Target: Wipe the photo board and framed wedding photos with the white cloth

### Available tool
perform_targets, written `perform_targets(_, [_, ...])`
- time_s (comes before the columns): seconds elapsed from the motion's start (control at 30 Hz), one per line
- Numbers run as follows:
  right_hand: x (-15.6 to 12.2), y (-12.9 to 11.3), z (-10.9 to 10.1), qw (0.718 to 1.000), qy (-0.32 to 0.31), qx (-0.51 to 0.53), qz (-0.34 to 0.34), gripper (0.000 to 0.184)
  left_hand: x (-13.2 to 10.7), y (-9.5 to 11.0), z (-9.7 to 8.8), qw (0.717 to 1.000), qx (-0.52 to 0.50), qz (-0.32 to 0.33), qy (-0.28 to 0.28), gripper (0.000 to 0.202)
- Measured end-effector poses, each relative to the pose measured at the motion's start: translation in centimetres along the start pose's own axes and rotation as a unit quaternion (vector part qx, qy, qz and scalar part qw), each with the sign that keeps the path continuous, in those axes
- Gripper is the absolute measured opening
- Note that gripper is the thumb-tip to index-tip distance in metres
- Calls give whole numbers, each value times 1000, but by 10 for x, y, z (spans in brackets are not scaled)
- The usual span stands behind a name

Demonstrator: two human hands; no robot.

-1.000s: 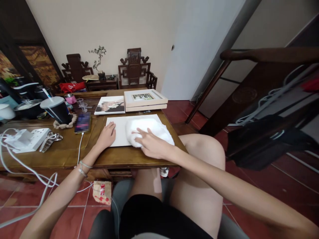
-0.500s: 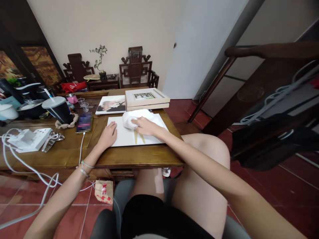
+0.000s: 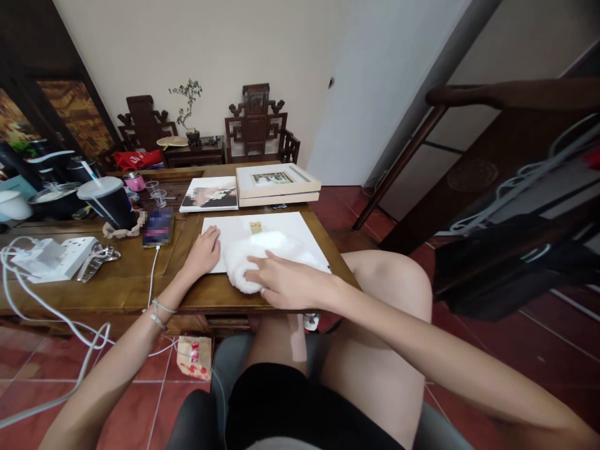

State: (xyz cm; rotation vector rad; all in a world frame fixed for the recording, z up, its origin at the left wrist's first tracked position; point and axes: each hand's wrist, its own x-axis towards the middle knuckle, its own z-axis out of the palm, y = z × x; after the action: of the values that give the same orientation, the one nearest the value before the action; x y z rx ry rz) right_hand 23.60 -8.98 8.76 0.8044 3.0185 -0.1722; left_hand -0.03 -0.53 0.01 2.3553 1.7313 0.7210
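A thin white board [image 3: 290,224] lies flat on the wooden table [image 3: 140,294], with a small tan patch [image 3: 255,227] showing on it. My left hand [image 3: 204,251] rests on the board's left edge with its fingers stretched out, holding nothing. A bunched white towel [image 3: 239,259] covers much of the board's near part. My right hand [image 3: 293,282] grips the towel from above, fingers pressed into it, at the board's near edge. The towel hides what lies beneath it.
Behind the board are a picture print [image 3: 210,195] and stacked pale frames [image 3: 276,181]. To the left stand a phone [image 3: 158,226] on a white cable, a lidded cup [image 3: 110,203] and a white power strip [image 3: 70,259].
My right hand has drawn the towel toward me, from the board's far part to its near edge. The tan patch is now uncovered; two tan strips are covered. My left hand stays put.
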Motion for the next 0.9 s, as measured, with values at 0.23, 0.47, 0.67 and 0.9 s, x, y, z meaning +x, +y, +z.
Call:
perform_targets(0.23, [50,21,-37,992,-38,0,118,27,0,1,-3,999,-44,-19,5,44])
perform_targets(0.47, [105,25,3,985,29,-29,167,48,5,0,-8,947,-280,-104,116,47])
perform_targets(0.67, [82,12,37,994,79,-35,-71,39,11,-12,-5,907,-367,-124,168,55])
perform_targets(0.9, [28,29,9,1000,28,4,0,22,2,3,-7,979,-175,-71,80,53])
